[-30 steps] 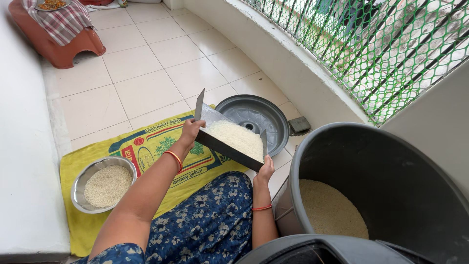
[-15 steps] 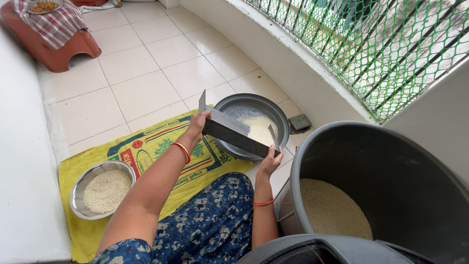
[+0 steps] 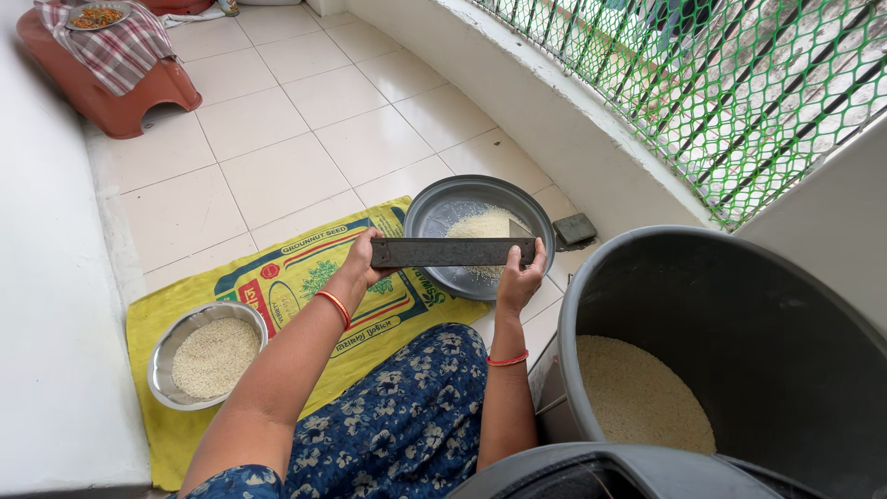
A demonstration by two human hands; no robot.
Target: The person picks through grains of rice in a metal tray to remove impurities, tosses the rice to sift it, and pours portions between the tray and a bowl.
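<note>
I hold a flat dark metal winnowing tray [image 3: 453, 251] tipped steeply forward over a round grey lid [image 3: 432, 208] lying upside down on the floor. My left hand [image 3: 362, 261] grips the tray's left end and my right hand [image 3: 519, 277] grips its right end. White rice [image 3: 480, 225] lies heaped in the lid just beyond the tray's edge. Only the tray's back wall faces me, so its inside is hidden.
A large grey bin [image 3: 739, 305] holding rice [image 3: 637, 397] stands at my right. A steel bowl [image 3: 166, 351] of grain sits on a yellow printed sack [image 3: 277, 277] at my left. An orange stool [image 3: 111, 92] with a checked cloth stands far left. A green mesh railing [image 3: 702, 83] lines the right.
The tray, level and full of rice a second ago, has tipped forward over the lid. The rice has slid out into the lid. Both hands stayed on the tray's ends.
</note>
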